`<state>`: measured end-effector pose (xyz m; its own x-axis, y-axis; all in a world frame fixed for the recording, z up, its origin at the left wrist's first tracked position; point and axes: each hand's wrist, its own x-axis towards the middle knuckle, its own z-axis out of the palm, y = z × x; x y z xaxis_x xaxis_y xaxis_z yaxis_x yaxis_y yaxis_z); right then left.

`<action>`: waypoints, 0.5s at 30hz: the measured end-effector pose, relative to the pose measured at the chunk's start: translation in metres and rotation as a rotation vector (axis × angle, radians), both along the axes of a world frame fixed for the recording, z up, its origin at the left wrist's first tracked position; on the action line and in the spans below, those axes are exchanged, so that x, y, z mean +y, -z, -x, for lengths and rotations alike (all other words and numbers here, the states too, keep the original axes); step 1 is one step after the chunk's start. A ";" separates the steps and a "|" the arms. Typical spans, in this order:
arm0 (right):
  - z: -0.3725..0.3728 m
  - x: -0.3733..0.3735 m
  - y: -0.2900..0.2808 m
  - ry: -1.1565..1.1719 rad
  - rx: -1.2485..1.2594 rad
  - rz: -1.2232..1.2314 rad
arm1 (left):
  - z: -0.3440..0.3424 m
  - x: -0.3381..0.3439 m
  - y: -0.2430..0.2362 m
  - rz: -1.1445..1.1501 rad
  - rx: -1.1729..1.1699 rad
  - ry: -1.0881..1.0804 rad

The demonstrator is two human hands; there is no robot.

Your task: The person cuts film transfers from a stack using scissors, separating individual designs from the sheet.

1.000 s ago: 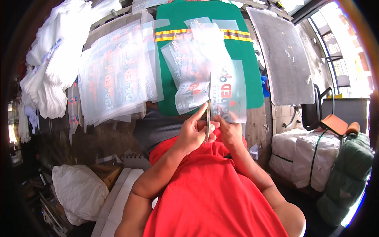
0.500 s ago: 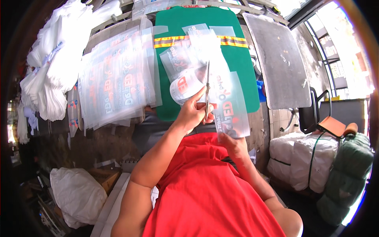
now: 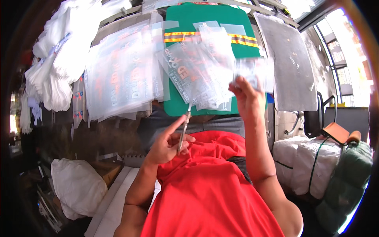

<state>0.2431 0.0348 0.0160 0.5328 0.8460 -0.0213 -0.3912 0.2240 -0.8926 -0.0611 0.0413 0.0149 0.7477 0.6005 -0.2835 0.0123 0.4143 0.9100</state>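
Observation:
Scissors are gripped in my left hand, low in front of my red top, their blades pointing away from me toward the green board. My right hand is raised over the board's right side, pinching a printed translucent plastic sheet that is smeared by motion. Beneath, on the board, lies a loose, fanned pile of printed clear plastic sheets. Left of the board sits a broad stack of similar plastic sheets with red and blue print.
A worn grey board lies to the right of the green one. Bundles of white plastic are heaped at far left. A white sack stands lower left. White wrapped bales and a dark chair are at right.
My left hand has drawn back toward me and leftward with the scissors. My right hand has risen and moved forward with a plastic sheet, away from the scissors. The view has shifted slightly.

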 end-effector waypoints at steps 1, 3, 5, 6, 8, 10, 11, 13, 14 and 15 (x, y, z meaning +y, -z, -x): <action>0.010 0.016 -0.030 -0.003 0.183 0.010 | 0.007 0.003 0.004 -0.056 0.038 -0.042; 0.027 0.026 -0.052 -0.058 0.108 -0.046 | 0.020 0.003 0.003 -0.045 0.061 -0.117; 0.042 0.028 -0.048 -0.114 0.048 -0.110 | 0.032 0.000 0.003 -0.035 0.079 -0.193; 0.049 0.025 -0.037 -0.134 0.083 -0.041 | 0.039 -0.003 0.006 -0.012 0.066 -0.222; 0.061 0.018 -0.004 -0.149 0.166 0.116 | 0.046 -0.006 0.013 0.020 0.046 -0.253; 0.073 0.013 0.020 -0.148 0.217 0.246 | 0.051 -0.010 0.017 0.009 0.056 -0.257; 0.078 0.011 0.026 -0.144 0.217 0.284 | 0.053 -0.011 0.018 0.007 0.077 -0.249; 0.080 0.011 0.035 -0.168 0.228 0.281 | 0.055 -0.011 0.020 0.011 0.083 -0.234; 0.081 0.011 0.036 -0.176 0.193 0.303 | 0.056 -0.011 0.021 0.015 0.094 -0.217; 0.081 0.010 0.037 -0.184 0.158 0.325 | 0.057 -0.011 0.023 0.016 0.091 -0.216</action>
